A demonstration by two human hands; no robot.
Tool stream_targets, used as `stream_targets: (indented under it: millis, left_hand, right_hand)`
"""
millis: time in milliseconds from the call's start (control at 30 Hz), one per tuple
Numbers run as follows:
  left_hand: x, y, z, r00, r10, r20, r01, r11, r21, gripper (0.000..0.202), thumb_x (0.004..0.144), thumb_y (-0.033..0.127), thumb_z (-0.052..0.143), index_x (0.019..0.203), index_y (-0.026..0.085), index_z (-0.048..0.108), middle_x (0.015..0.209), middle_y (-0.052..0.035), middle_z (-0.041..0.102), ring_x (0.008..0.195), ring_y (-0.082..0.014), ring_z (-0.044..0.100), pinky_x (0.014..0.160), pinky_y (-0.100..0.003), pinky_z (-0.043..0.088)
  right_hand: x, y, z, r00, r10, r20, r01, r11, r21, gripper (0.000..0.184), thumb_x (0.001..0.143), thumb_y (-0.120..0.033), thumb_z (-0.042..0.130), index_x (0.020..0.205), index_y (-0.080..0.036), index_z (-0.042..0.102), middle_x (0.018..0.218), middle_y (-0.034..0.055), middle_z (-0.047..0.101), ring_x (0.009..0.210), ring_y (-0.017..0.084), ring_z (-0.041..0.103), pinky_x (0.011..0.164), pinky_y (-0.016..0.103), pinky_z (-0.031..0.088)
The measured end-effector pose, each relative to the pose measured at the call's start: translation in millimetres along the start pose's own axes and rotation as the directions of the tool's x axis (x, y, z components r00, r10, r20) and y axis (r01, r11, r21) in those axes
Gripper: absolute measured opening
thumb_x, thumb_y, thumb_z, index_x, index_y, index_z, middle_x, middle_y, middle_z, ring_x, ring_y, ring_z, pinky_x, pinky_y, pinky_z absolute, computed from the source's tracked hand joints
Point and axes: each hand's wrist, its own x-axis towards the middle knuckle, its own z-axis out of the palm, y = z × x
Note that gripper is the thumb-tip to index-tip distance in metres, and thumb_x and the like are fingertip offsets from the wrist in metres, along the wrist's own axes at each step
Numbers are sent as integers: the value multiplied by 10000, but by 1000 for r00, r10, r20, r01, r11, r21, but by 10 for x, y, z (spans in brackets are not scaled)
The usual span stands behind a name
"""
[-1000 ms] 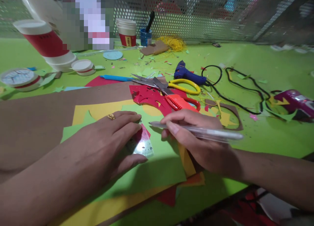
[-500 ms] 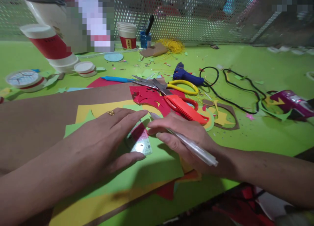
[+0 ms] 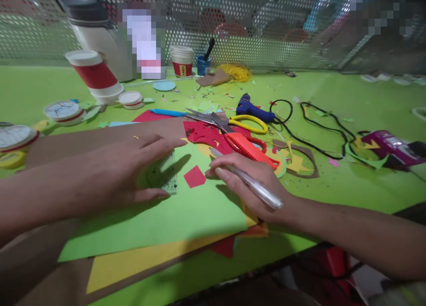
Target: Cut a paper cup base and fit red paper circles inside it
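My left hand [image 3: 133, 173] has a clear plastic ruler [image 3: 170, 177] with printed marks between its thumb and fingers; much of the ruler is hidden behind the hand. Just to the right, a small five-sided red paper piece [image 3: 195, 176] lies on a light green sheet [image 3: 159, 221]. A pale pen [image 3: 256, 186] is gripped in my right hand [image 3: 246, 182], its tip pointing up and left, above the sheet and close to the red piece. Under the green sheet are a yellow sheet [image 3: 109, 270] and brown card [image 3: 46, 164].
Beyond my hands lie orange-handled scissors [image 3: 251, 150], yellow-handled scissors [image 3: 249, 122], a blue pen [image 3: 168, 113] and a blue glue gun [image 3: 254, 110] with its black cord. Paper cups [image 3: 181, 60], a tilted red-banded cup [image 3: 96, 75] and paper scraps stand or lie farther back.
My left hand has moved left with the ruler, uncovering the red piece. My right hand still holds the pen near the same spot. The view has shifted slightly left.
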Motion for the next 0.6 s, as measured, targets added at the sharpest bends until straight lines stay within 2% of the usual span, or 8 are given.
stream_targets:
  millis: [100,200,300,400,500,600]
  left_hand:
    - [-7,31,-27,999,34,11,-34,999,37,737,733,439,663,1407,252,431,1279,-117,582,1019,-342,613,810,-423,498]
    - [-32,37,-20,998,70,2,-70,994,89,661,759,423,664,1369,264,465,1297,-109,568,1051,-340,590,824,-417,475]
    - [-31,40,-49,996,58,70,-64,995,83,518,794,395,648,1273,227,545,1300,-115,570,1071,-320,576,845,-396,452]
    - [-7,66,-123,990,47,129,-55,997,57,513,775,390,676,1243,207,570,1280,-130,578,1057,-306,578,832,-372,449]
    - [12,103,-198,992,59,109,-66,996,67,499,751,350,702,1213,201,590,1211,-126,606,1006,-297,585,803,-366,447]
    - [24,115,-232,998,47,36,-48,998,38,413,724,279,713,1123,200,641,1135,-104,641,949,-267,595,790,-345,446]
  right_hand:
    - [0,-4,4,999,39,-31,-36,995,88,208,960,-224,501,1118,-122,589,1006,104,709,927,170,679,837,301,529]
    - [4,-13,-22,1000,-18,-5,18,997,69,234,938,-161,498,1157,-102,555,1008,126,713,932,163,685,829,292,533]
    - [10,-16,-69,996,-81,30,82,996,-36,280,918,-121,496,1197,-119,528,1045,128,704,976,175,668,861,319,523]
    - [31,-3,-110,989,-146,36,150,972,-182,305,918,-122,507,1219,-171,514,1076,104,688,999,190,647,883,355,516]
    - [79,31,-138,978,-205,47,209,923,-323,305,926,-131,509,1225,-186,518,1076,99,670,1005,204,610,881,368,511]
    - [146,69,-175,976,-213,53,215,878,-427,292,932,-130,486,1216,-139,553,1073,144,643,1002,247,554,863,406,496]
